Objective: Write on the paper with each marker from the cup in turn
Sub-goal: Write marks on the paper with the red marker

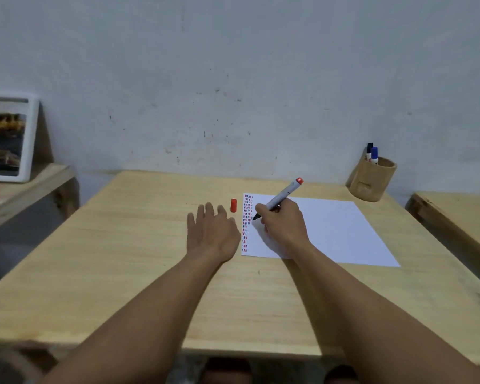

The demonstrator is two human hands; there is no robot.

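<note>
A white sheet of paper (333, 231) lies on the wooden table (122, 259), with short red, blue and dark strokes in columns along its left edge. My right hand (283, 223) grips a grey marker with a red end (284, 195), its tip touching the paper beside the strokes. My left hand (211, 231) rests flat on the table just left of the paper, fingers apart, holding nothing. The marker's red cap (233, 205) stands on the table just beyond my left fingers. A wooden cup (372, 180) at the back right holds a blue marker (374, 156) and a black one (369, 151).
A grey wall runs behind the table. A white-framed picture (7, 137) leans on a lower wooden bench at the left. Another wooden surface (460, 214) stands to the right, across a narrow gap.
</note>
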